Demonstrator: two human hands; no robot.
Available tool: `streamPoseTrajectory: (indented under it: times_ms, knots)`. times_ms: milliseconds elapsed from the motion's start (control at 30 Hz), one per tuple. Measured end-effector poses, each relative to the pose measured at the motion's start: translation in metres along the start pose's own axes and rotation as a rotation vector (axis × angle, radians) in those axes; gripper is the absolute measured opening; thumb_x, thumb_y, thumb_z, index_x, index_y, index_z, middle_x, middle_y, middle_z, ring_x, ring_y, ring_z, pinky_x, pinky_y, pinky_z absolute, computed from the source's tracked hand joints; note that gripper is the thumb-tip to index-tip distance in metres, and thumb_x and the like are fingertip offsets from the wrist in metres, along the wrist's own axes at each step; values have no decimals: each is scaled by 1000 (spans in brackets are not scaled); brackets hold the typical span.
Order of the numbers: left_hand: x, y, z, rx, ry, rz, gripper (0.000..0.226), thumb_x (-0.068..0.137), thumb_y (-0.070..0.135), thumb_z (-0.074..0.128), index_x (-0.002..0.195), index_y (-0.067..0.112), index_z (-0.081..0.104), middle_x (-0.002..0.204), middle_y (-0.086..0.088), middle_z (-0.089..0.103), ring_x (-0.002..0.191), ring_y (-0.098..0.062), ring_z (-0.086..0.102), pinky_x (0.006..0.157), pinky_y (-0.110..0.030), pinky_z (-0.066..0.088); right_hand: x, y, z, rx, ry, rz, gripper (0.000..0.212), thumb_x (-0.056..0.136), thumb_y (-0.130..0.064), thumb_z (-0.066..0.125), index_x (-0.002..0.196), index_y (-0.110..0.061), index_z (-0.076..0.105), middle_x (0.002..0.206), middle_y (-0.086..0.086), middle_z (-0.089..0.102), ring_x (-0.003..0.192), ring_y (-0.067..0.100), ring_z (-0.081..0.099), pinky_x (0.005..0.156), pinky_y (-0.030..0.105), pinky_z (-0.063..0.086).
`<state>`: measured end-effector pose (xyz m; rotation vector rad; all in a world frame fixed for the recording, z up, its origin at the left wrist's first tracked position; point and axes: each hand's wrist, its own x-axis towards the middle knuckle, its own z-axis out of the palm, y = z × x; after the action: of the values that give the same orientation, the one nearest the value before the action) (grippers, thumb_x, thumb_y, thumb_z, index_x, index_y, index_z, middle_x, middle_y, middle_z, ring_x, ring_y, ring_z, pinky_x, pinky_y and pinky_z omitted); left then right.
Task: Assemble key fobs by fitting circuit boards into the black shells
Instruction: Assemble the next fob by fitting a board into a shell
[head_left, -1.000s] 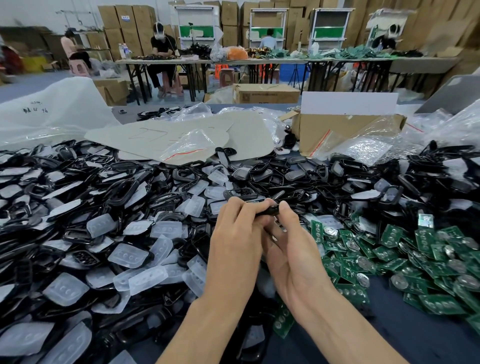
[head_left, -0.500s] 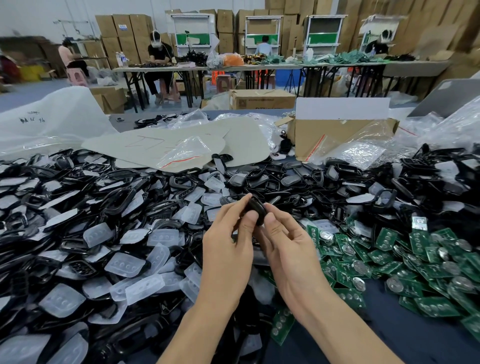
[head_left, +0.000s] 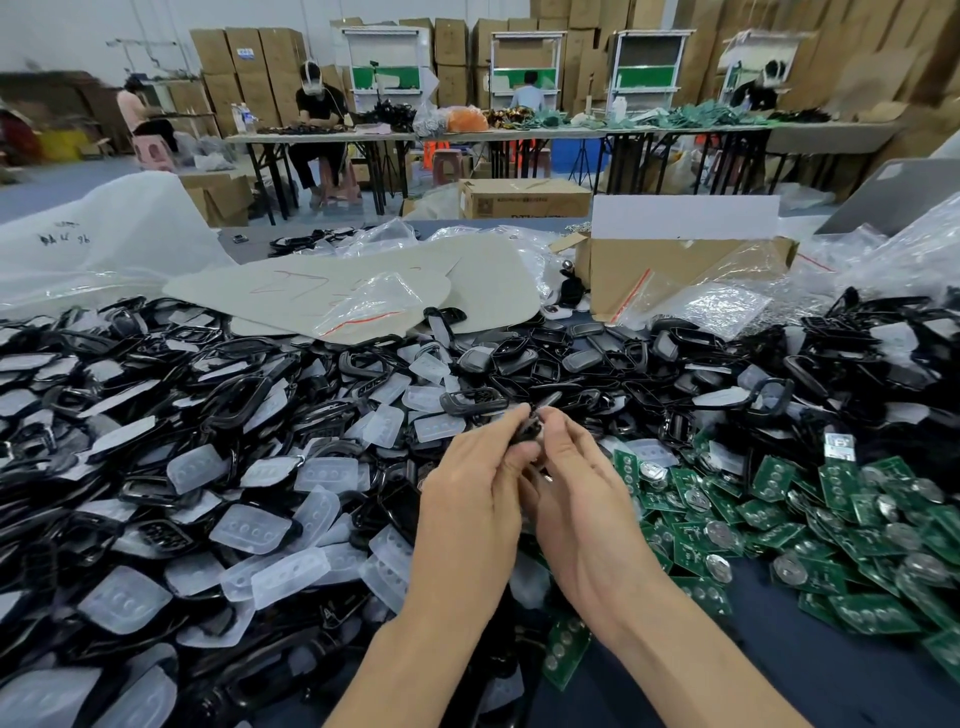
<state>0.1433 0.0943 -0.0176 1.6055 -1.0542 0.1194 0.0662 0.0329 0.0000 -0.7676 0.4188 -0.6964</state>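
Grips one black shell (head_left: 529, 432) with left hand (head_left: 467, 501) and right hand (head_left: 584, 501), pinching it at the fingertips (head_left: 511, 419) just above the loose shells (head_left: 249, 396). Cannot see any board inside. Judging by those and the green circuit boards (head_left: 774, 475) rightward, leaves nearly everything undone. Must sort past translucent pads (head_left: 249, 527) mixed in.

Bright even light, wide-angle bending, blurry edges

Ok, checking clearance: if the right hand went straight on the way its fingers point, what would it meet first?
The right hand would meet the black shell it shares with the left hand, then likely that hand's fingers; depth is unclear.
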Motion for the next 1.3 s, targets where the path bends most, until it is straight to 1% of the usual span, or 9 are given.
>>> streamPoseTrajectory:
  times_ms: [100,167,267,400,500,667,900,1167,1300]
  knots:
    - [-1,-3,3,76,25,91,41,93,6,60,130,21,66,116,19,63,108,0,63,95,-14,49,-4,-4,5,-6,12,34,52,86,-30,62,132,-4,60,118,21,69,105,24,67,102,38,54]
    - [-2,-4,3,77,46,102,47,89,-4,61,129,21,67,115,18,62,105,4,63,94,-10,48,-5,-4,6,18,5,43,54,86,-30,63,132,-3,61,114,18,68,107,25,65,110,44,47]
    - [-2,-3,3,67,63,116,46,90,7,53,130,25,66,114,30,58,104,4,64,94,-10,48,-6,-4,6,40,-10,53,53,87,-30,63,132,-3,61,111,19,65,105,26,62,106,42,50]
    - [-2,-5,5,44,47,111,44,93,15,49,131,29,64,114,39,54,105,4,64,92,-11,49,-3,-4,4,59,1,32,54,85,-31,64,132,-4,63,93,10,71,88,17,69,82,30,61]
    - [-3,-6,5,20,23,79,48,96,5,56,133,34,61,116,25,62,106,5,63,89,-14,52,-1,-4,3,61,5,33,55,87,-32,64,135,-6,60,95,7,72,94,16,68,93,33,56]
    - [-1,1,2,13,18,38,42,98,29,46,137,47,45,108,32,60,104,6,63,88,-13,50,-1,-4,-1,79,-11,51,36,102,-26,52,132,-11,64,125,14,70,109,21,64,109,39,47]
    - [-2,-2,2,12,8,38,42,103,13,51,135,40,53,120,15,69,92,2,64,86,-18,53,4,-3,-3,139,8,-19,30,101,-5,50,123,-9,69,118,12,74,106,18,72,83,23,59]
    - [-1,11,-6,-87,-20,81,36,104,13,48,130,35,60,124,20,62,116,-1,59,94,-7,42,-1,-7,-11,-26,-2,-221,27,83,-16,66,107,-15,76,111,9,76,105,18,73,84,21,57]
    - [-3,32,-11,-253,-40,-61,29,96,36,52,120,35,68,108,14,69,103,-2,64,84,-8,45,-17,-16,-12,-40,25,-261,26,81,-16,68,106,-9,72,109,10,76,100,21,74,83,23,58]
